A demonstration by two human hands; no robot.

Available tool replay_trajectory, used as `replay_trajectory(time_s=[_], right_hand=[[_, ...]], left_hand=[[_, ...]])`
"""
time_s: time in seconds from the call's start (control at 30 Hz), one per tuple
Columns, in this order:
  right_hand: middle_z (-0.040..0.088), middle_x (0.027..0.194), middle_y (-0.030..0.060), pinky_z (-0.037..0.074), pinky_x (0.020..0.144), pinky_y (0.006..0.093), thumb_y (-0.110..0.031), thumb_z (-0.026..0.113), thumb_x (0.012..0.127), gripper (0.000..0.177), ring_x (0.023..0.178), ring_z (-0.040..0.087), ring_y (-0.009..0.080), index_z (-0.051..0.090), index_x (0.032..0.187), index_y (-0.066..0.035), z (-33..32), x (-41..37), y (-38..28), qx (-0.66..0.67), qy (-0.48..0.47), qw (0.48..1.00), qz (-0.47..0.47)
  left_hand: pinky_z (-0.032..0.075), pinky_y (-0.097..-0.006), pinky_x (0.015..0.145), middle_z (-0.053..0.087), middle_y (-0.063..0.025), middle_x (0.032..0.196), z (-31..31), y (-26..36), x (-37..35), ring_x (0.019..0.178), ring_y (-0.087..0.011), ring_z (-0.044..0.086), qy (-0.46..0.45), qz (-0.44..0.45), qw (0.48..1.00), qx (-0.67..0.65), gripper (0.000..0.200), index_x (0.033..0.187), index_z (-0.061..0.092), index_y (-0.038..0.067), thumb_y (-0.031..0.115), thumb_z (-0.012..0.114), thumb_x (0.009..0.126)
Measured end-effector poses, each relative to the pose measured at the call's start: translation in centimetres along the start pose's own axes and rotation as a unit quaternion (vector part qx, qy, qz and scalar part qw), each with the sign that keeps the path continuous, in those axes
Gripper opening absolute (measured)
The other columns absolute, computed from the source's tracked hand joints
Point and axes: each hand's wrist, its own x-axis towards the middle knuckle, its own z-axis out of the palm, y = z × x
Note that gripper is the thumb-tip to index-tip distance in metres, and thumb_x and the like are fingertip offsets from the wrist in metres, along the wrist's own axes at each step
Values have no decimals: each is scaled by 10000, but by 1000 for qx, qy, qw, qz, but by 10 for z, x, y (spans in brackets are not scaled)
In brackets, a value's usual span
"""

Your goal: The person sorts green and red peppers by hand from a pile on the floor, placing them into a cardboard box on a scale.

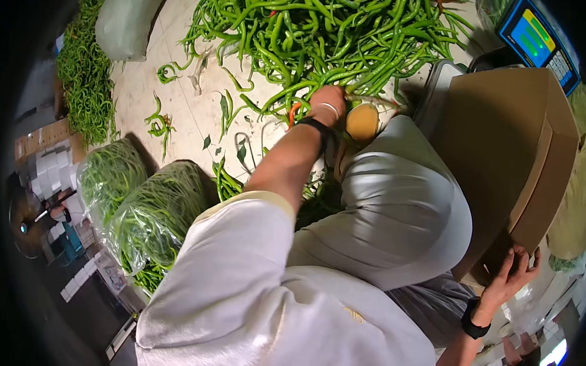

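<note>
Long green peppers point(339, 33) lie in a big heap on the light floor. At the near edge of the heap my left hand point(327, 104), with a dark band and a bracelet at the wrist, is closed among the peppers; its fingertips are mostly hidden, and some peppers stick out beside it. My right hand point(512, 277), wearing a black watch, has its fingers spread against the lower edge of a brown cardboard box point(498, 137). The box stands open to the right of my knee. Just right of my left hand is a round tan object point(362, 122).
Clear bags of green peppers point(155, 210) stand at the left. Another pepper heap point(86, 80) lies at the far left. A blue scale display point(538, 39) is at the upper right, by the scale's metal platform point(439, 81). Loose peppers and leaves dot the floor.
</note>
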Motion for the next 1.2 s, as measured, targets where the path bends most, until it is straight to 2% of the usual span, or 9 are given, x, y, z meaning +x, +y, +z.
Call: replay_trajectory(time_s=[0.3, 0.43, 0.63, 0.7, 0.8, 0.93, 0.97, 1.1, 1.2], right_hand=[[360, 1234, 193, 299, 964, 392, -196, 525, 861, 211, 1157, 369, 319, 576, 973, -25, -4, -5, 12, -45, 29, 997, -63], [362, 1235, 183, 295, 967, 384, -202, 517, 860, 203, 1158, 366, 323, 574, 961, -35, -10, -8, 2, -84, 27, 993, -74], [350, 1247, 176, 294, 969, 393, -222, 506, 861, 181, 1167, 359, 327, 577, 934, -72, -7, -8, 11, -74, 38, 993, -85], [345, 1251, 178, 293, 969, 396, -224, 506, 861, 178, 1169, 357, 328, 578, 930, -76, -9, -10, 15, -101, 47, 990, -91], [342, 1254, 180, 293, 969, 396, -225, 507, 861, 186, 1174, 353, 333, 580, 941, -74, -7, -13, 19, -85, 38, 991, -100], [342, 1254, 184, 292, 970, 395, -230, 511, 860, 199, 1182, 348, 339, 584, 961, -75, -4, -8, 27, -67, 33, 991, -108], [342, 1253, 185, 292, 971, 396, -231, 513, 860, 203, 1182, 349, 340, 585, 968, -75, -5, -9, 26, -73, 30, 991, -109], [343, 1252, 183, 292, 971, 396, -238, 516, 862, 213, 1176, 354, 331, 588, 974, -72, -3, -7, 23, -64, 19, 993, -96], [335, 1272, 169, 289, 973, 392, -252, 521, 864, 248, 1178, 351, 312, 588, 1002, -58, -2, -5, 31, -70, 19, 992, -106]], left_hand=[[335, -162, 459, 617, 23, 823, -209, -76, -96, 619, -15, 465, 73, 187, 708, -677, 203, 1016, 583, 72, 124, 591, 820], [331, -160, 457, 597, 21, 837, -226, -104, -124, 595, -17, 463, 94, 158, 772, -608, 176, 1005, 586, 100, 138, 583, 834], [352, -179, 529, 583, -84, 1126, -242, -119, -162, 871, -34, 529, 146, 221, 707, -656, 225, 1083, 541, 70, 154, 514, 875], [366, -168, 518, 623, -60, 1034, -242, -123, -180, 758, -43, 529, 140, 221, 715, -648, 214, 1034, 550, 77, 164, 561, 839], [420, -249, 600, 630, -23, 923, -172, -173, -173, 780, -88, 544, 58, 117, 876, -465, 222, 991, 587, 92, 245, 579, 830], [472, -280, 683, 619, -40, 864, -13, -255, -234, 720, -143, 570, -264, 7, 909, -322, 268, 1066, 543, 19, 134, 383, 885], [474, -295, 639, 619, -63, 845, -15, -244, -266, 708, -154, 572, -371, 133, 901, -182, 250, 1007, 552, 17, 177, 406, 883], [447, -363, 622, 583, -74, 760, 4, -214, -361, 716, -208, 550, -775, 67, 627, 53, 376, 828, 566, 42, 406, 479, 860], [467, -387, 668, 602, -109, 867, 62, -215, -318, 800, -264, 574, -582, 274, 759, 103, 321, 920, 583, 56, 355, 545, 807]])
